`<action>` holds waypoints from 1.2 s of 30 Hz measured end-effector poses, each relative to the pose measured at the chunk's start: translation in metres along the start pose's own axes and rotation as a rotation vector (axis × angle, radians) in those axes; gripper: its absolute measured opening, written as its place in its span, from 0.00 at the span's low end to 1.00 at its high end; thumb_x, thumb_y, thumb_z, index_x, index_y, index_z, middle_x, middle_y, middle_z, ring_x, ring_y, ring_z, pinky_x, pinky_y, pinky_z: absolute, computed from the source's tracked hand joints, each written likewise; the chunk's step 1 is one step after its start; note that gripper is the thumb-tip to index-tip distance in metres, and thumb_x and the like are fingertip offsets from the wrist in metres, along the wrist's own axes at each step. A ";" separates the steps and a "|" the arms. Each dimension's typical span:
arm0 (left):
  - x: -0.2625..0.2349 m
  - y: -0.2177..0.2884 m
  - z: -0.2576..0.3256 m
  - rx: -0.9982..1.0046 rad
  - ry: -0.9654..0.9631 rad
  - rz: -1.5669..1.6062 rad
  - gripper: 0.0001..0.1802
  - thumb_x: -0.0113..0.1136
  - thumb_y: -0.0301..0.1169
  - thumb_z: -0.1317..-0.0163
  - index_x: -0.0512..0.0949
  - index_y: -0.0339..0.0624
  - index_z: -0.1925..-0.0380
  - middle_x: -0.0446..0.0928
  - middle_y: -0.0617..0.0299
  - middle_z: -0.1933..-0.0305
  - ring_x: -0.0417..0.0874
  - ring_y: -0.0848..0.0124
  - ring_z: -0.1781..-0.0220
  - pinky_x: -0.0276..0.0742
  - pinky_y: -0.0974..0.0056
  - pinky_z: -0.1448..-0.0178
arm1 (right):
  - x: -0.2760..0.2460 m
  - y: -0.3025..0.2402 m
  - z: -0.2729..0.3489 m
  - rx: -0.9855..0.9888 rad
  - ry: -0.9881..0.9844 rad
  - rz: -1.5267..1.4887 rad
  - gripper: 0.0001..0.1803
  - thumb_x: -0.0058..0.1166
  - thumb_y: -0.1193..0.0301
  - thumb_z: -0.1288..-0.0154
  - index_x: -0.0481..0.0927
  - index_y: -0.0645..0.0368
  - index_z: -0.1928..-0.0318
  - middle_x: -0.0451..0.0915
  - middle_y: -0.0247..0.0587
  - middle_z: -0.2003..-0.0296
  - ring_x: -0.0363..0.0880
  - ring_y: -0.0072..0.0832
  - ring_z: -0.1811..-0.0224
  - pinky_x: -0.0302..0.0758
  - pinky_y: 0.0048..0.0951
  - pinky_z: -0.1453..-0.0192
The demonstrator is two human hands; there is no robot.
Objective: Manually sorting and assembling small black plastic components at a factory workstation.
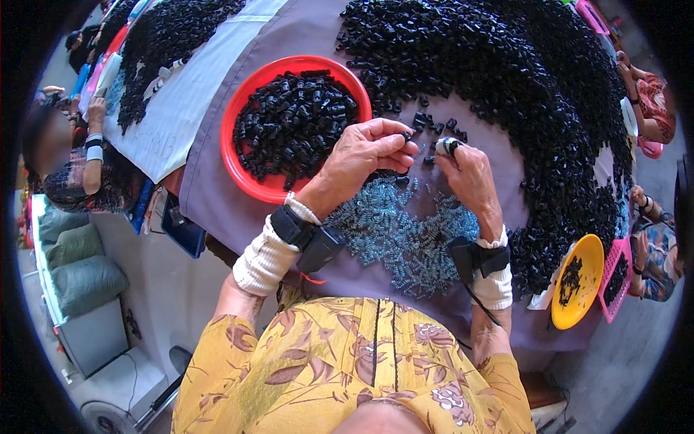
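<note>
You wear: mustard-yellow fabric blouse (pixel 318 362) printed with brown leaves | cream ribbed-knit cuffs (pixel 262 264) | black wrist straps (pixel 288 225) bearing black boxy modules (pixel 322 250) | black-and-white band (pixel 451 148) on your right hand (pixel 471 173)

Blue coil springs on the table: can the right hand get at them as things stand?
Probably yes: the right hand is right beside the blue coil springs, with nothing visible blocking the way. Whether its fingers are free is unclear.

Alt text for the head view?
A person's left hand pinches a small black part, the right hand close by, near loose coil springs on a purple-grey tablecloth. A red basin of black parts sits left, a larger heap ahead and right.
</note>
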State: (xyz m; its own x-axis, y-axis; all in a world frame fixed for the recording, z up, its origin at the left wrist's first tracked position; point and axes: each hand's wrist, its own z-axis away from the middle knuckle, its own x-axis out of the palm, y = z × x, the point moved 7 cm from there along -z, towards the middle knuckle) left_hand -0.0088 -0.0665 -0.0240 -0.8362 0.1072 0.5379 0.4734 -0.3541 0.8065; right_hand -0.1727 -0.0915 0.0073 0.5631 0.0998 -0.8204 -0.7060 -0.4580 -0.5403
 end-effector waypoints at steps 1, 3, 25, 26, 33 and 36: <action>-0.002 0.000 0.001 0.001 0.004 -0.001 0.12 0.51 0.29 0.35 0.74 0.35 0.55 0.80 0.54 0.61 0.83 0.69 0.64 0.81 0.66 0.57 | 0.002 0.001 -0.002 0.004 0.009 -0.012 0.07 0.56 0.72 0.46 0.76 0.65 0.73 0.75 0.51 0.76 0.75 0.48 0.72 0.70 0.43 0.68; -0.005 0.000 0.003 -0.001 0.017 -0.003 0.12 0.51 0.30 0.34 0.74 0.35 0.54 0.80 0.54 0.61 0.83 0.69 0.64 0.81 0.66 0.57 | 0.002 0.005 -0.006 0.013 0.031 -0.023 0.07 0.56 0.72 0.46 0.76 0.65 0.74 0.76 0.51 0.76 0.75 0.48 0.72 0.70 0.42 0.68; 0.014 -0.007 -0.012 -0.004 0.015 0.075 0.12 0.53 0.29 0.35 0.72 0.34 0.55 0.80 0.53 0.61 0.83 0.69 0.64 0.81 0.67 0.58 | -0.031 -0.030 -0.005 0.007 0.088 -0.217 0.07 0.54 0.72 0.41 0.78 0.62 0.66 0.79 0.49 0.72 0.77 0.45 0.74 0.71 0.38 0.70; 0.016 -0.006 -0.010 0.021 0.016 0.093 0.12 0.52 0.28 0.35 0.72 0.33 0.55 0.80 0.53 0.62 0.83 0.70 0.64 0.81 0.67 0.58 | -0.034 -0.039 -0.007 -0.050 0.124 -0.211 0.08 0.53 0.71 0.40 0.78 0.63 0.65 0.78 0.49 0.73 0.76 0.45 0.73 0.71 0.38 0.69; 0.032 0.008 -0.015 0.103 -0.039 0.068 0.12 0.53 0.28 0.35 0.72 0.33 0.54 0.79 0.54 0.63 0.83 0.69 0.64 0.81 0.67 0.58 | -0.040 -0.052 -0.012 -0.232 0.184 0.028 0.08 0.53 0.71 0.40 0.78 0.64 0.64 0.78 0.49 0.72 0.76 0.45 0.69 0.71 0.40 0.66; 0.033 0.022 -0.010 0.139 -0.009 0.074 0.12 0.53 0.28 0.36 0.72 0.33 0.54 0.80 0.53 0.62 0.83 0.68 0.64 0.81 0.67 0.58 | -0.052 -0.050 -0.017 -0.147 0.176 -0.014 0.08 0.53 0.70 0.39 0.78 0.63 0.63 0.78 0.49 0.72 0.76 0.44 0.69 0.71 0.39 0.66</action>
State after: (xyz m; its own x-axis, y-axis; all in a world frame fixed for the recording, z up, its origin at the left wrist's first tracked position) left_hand -0.0289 -0.0805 0.0091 -0.7955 0.0946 0.5986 0.5676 -0.2294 0.7907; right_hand -0.1589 -0.0888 0.0803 0.6475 -0.0423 -0.7609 -0.6346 -0.5827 -0.5076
